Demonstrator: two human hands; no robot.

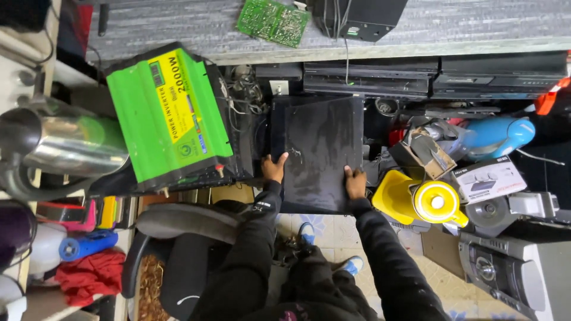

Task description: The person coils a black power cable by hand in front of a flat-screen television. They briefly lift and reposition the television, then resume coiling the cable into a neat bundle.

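Left hand (274, 168): gripping the left edge of the black panel (321, 151), fingers curling over its top face, black sleeve reaching up from below.
Right hand (355, 182): gripping the panel's right edge near the lower corner, thumb lying on the top face.
Black panel: flat, dusty and smudged, being held level between both hands, sitting above the floor and in front of the stacked players; its far edge is lying close to the clutter behind it, touching or not cannot be told.
Progress: judging by the two-handed grip, the panel is being carried or positioned; it is not yet resting clear of the hands, so setting it down and letting go are left.
Green inverter (169, 116): lying tilted just left of the panel, red terminal pointing toward the left hand.
Yellow jug (419, 199): lying just right of the right hand, round lid facing the camera.
Black players (416, 77): stacking under the worktop (452, 27) edge, behind the panel.
Circuit board (273, 21): green, lying on the worktop.
Steel kettle (59, 139): sitting far left, well apart from the panel.
Chair (178, 238): standing below the inverter, beside the person's left arm.
Tiled floor (333, 232): showing beneath the panel, with blue shoes on it.
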